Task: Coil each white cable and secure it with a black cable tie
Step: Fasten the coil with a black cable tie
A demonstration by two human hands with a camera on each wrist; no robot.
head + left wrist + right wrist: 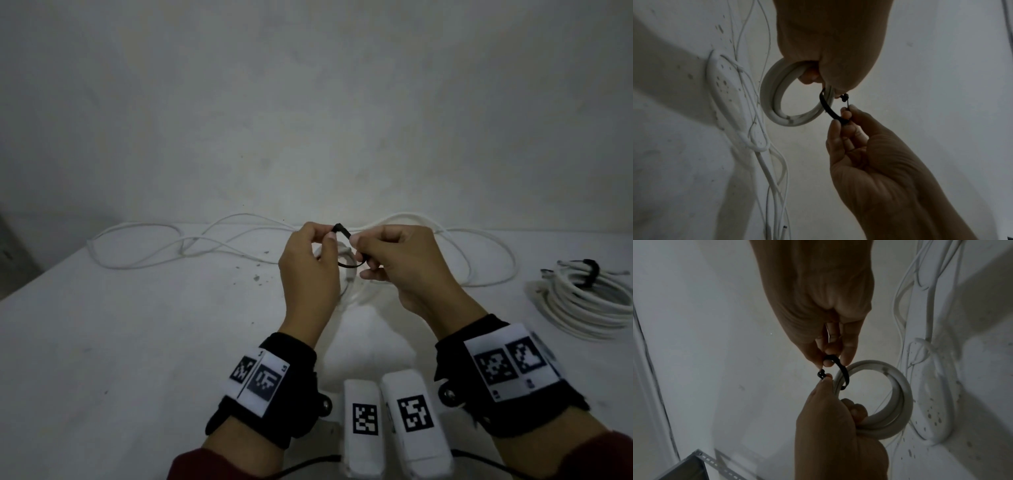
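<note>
A small white cable coil point(777, 100) hangs in the air above the table, and my left hand point(327, 238) grips it with curled fingers. A black cable tie point(828, 108) loops round the coil's strands. The left thumb and forefinger pinch the tie's head point(821, 374). My right hand point(359, 255), just right of the left, pinches the tie's strap point(842, 369) between thumb and fingertips. In the head view the hands hide most of the coil point(347, 274).
A finished white coil point(582, 305) with a black tie point(590, 271) lies at the table's right. Loose white cable point(205, 240) sprawls along the far edge by the wall. A grey metal frame corner point(690, 467) shows below the table.
</note>
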